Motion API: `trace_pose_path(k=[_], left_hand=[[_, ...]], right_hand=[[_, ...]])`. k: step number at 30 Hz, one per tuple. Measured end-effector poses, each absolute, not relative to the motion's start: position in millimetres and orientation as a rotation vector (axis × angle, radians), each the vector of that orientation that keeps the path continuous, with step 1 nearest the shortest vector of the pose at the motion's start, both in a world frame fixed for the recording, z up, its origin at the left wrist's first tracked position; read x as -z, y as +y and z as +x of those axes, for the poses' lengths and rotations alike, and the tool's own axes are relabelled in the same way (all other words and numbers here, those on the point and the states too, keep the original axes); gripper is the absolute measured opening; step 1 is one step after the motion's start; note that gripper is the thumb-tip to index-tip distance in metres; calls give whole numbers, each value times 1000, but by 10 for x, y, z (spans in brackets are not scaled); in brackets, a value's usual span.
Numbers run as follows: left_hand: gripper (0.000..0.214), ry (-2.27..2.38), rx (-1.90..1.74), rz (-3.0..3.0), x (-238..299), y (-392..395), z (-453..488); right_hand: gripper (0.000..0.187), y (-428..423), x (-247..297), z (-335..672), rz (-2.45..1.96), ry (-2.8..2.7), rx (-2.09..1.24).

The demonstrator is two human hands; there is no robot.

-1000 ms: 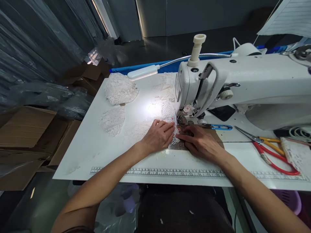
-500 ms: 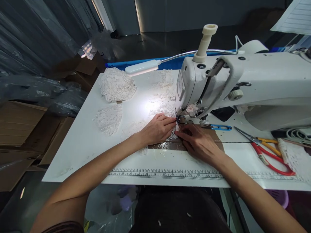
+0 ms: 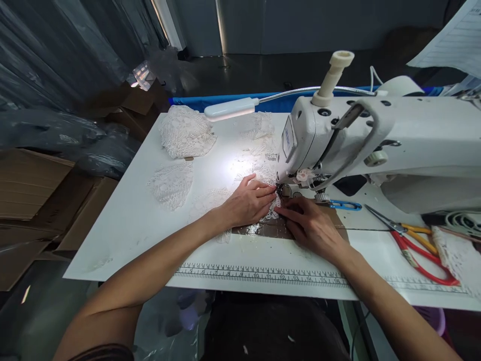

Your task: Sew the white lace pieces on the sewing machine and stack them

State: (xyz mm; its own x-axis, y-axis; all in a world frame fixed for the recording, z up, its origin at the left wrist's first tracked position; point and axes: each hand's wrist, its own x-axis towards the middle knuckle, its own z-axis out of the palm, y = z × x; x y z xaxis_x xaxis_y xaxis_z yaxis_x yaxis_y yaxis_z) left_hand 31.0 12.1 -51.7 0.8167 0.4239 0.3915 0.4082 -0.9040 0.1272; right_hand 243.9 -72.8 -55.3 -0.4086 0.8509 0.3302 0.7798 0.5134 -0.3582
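A piece of white lace fabric (image 3: pixel 271 214) lies under the needle area of a white sewing machine (image 3: pixel 300 130). My left hand (image 3: pixel 252 201) rests on the lace from the left, its fingers bent and close together, with fingertips beside the presser foot (image 3: pixel 280 189). From the right, my right hand (image 3: pixel 310 223) grips the lace's near edge between thumb and forefinger, just in front of the foot. The other right fingers curl over a brown strip (image 3: pixel 263 229) on the table. The fingers partly hide the lace.
More lace pieces (image 3: pixel 186 131) lie on the white table (image 3: pixel 124 225) to the left and behind. Blue thread snips (image 3: pixel 343 205) and red-and-yellow-handled scissors (image 3: pixel 417 245) are at right. A lamp (image 3: pixel 230 109) lights the work. A printed ruler (image 3: pixel 263 275) follows the front edge; cardboard boxes (image 3: pixel 33 185) stand left.
The camera view has shifted slightly. More of the lace shows between my hands, at a changed angle in front of the foot. Both hands stay on it.
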Motion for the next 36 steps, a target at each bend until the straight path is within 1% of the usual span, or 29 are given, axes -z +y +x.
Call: trace_pose_path(k=[10, 19, 27, 36], left_hand=[[25, 676, -642, 2949, 528, 133, 293], [25, 681, -607, 3082, 489, 82, 301], [23, 583, -659, 3146, 493, 90, 309], [22, 667, -612, 3076, 489, 111, 327]], right_hand=[[36, -742, 596, 2426, -1375, -2244, -207], [38, -703, 630, 2500, -1321, -2252, -327], [39, -721, 631, 2489, -1333, -2231, -331], [40, -719, 590, 2442, -1341, -2213, -279]])
